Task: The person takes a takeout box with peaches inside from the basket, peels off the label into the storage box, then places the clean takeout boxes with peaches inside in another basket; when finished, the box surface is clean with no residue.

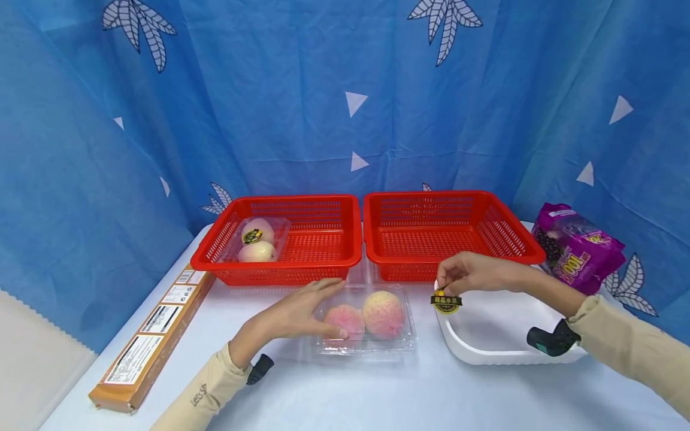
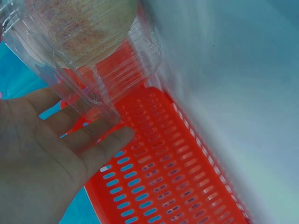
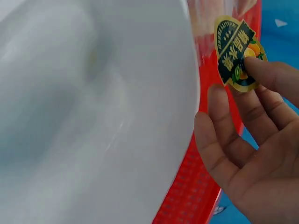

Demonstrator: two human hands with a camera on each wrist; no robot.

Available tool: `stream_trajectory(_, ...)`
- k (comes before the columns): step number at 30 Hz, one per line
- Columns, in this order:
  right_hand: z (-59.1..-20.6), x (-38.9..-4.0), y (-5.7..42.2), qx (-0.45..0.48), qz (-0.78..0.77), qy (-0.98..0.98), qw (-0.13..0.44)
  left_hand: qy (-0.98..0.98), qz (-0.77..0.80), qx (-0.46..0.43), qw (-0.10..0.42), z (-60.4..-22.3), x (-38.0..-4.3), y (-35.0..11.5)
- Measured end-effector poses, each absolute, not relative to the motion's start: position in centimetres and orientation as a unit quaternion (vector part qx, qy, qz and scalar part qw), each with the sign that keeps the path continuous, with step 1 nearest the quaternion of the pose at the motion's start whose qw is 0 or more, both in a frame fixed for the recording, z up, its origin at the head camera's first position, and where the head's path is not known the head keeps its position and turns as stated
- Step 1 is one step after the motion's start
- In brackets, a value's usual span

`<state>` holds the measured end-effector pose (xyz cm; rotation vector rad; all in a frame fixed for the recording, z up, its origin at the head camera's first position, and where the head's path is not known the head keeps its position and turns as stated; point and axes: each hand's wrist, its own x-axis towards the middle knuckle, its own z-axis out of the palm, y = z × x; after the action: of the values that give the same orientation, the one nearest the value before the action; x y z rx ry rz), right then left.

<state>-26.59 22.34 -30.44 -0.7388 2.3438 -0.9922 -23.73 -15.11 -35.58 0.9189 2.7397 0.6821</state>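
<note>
A clear plastic clamshell box (image 1: 406, 326) with two pink-and-yellow peaches (image 1: 383, 314) sits on the table in front of me. My left hand (image 1: 293, 314) lies against the box's left side, thumb along the front and fingers toward the back. In the left wrist view its fairly straight fingers (image 2: 112, 142) are right at the box's clear edge. Between thumb and fingertips, my right hand (image 1: 474, 272) pinches a black-and-gold fruit sticker (image 1: 446, 303). It holds the sticker above the left rim of a white basin (image 1: 474, 353), and the printed side shows in the right wrist view.
Two red plastic baskets stand side by side at the back. The left basket (image 1: 280, 272) contains another box of peaches (image 1: 257, 251) bearing a similar sticker; the right basket (image 1: 426, 236) is beside it. A purple fruit bag (image 1: 579, 251) is far right, a long cardboard box (image 1: 153, 335) left.
</note>
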Motion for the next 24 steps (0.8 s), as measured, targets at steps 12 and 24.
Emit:
stream_trajectory(12,-32.2,-28.4,25.3,-0.225,-0.321,0.852,0.347,0.921,0.227,0.305,0.087,-35.5,-23.7,-15.1)
stream_trajectory(24,-34.7,-29.3,25.2,-0.195,-0.247,0.890,0.330,0.922,0.224,0.305,0.086,-35.5,-23.8,-15.1)
